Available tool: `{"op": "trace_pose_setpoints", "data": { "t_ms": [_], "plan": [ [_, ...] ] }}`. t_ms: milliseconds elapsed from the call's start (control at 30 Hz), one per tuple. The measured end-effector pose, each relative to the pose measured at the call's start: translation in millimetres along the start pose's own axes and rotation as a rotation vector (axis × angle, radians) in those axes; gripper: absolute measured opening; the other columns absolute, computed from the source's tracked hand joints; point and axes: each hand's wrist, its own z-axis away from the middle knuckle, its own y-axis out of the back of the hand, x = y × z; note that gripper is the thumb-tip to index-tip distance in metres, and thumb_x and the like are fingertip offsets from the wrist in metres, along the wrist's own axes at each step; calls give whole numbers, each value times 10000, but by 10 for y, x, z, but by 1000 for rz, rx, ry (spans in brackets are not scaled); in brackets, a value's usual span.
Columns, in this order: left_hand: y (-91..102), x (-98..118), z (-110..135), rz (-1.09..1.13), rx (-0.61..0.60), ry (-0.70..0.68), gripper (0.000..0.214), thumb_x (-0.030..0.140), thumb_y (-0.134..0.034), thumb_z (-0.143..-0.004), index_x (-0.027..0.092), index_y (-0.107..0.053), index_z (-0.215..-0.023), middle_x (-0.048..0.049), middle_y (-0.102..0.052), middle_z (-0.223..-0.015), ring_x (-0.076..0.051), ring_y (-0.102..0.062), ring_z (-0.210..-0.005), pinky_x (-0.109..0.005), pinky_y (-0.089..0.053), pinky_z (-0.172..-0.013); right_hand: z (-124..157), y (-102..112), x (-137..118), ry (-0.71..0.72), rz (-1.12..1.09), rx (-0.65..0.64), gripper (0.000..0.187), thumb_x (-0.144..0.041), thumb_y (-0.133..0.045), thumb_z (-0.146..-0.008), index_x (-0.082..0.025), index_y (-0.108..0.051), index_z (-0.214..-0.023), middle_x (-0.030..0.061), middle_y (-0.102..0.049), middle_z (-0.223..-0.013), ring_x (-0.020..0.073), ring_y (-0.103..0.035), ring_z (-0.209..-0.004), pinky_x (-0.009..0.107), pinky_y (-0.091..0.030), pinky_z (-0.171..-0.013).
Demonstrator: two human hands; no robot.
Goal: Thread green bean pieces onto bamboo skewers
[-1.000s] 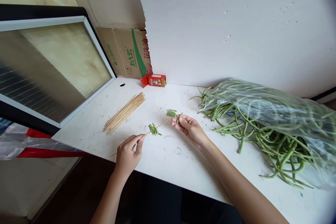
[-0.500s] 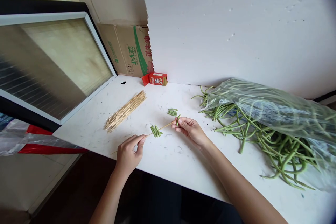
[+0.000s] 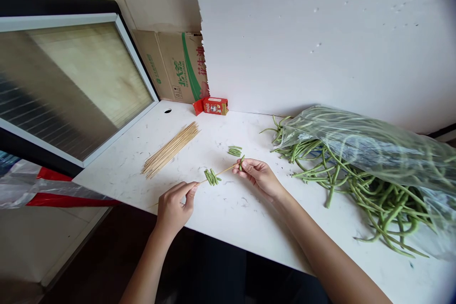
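Note:
My left hand pinches the near end of a thin bamboo skewer that slants up to the right over the white table. Several short green bean pieces are threaded on the skewer's middle. My right hand is closed on one short bean piece at the skewer's far tip. A few more cut bean pieces lie on the table just beyond the tip.
A bundle of bare skewers lies at the left. A heap of long green beans, partly in a clear plastic bag, fills the right side. A small red carton and a cardboard box stand at the back. A glass-topped cabinet borders the left.
My right hand has moved from the loose cut pieces to the skewer's tip with one bean piece in its fingers. My left hand has held the skewer still.

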Motion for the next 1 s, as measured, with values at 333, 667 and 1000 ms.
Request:
{"op": "trace_pose_setpoints", "data": {
  "t_ms": [333,667,1000],
  "plan": [
    [50,-20,-20,-146,41,-84,240,224,-575,-1023,253,-788,-1128,-34,-805,-953,-171,-747,-842,-261,-562,-792,1,-3,-33,7,52,-25,359,-541,-840,-845,-217,-833,-998,69,-799,-1028,220,-725,-1028,374,-546,-1052],
    [70,-12,-5,-221,36,-82,250,202,-571,-1013,263,-789,-1119,-25,-800,-930,-164,-741,-807,-258,-548,-776,-3,-4,-5,68,119,16,354,-530,-862,-824,-218,-852,-991,84,-817,-1002,228,-755,-974,379,-577,-990],
    [103,-16,-13,-233,23,-78,248,200,-566,-1009,258,-791,-1096,-22,-799,-929,-163,-740,-813,-253,-530,-738,24,-12,-33,81,221,10,397,-567,-844,-822,-200,-840,-973,91,-824,-977,230,-775,-934,397,-605,-949]
  ]
}}
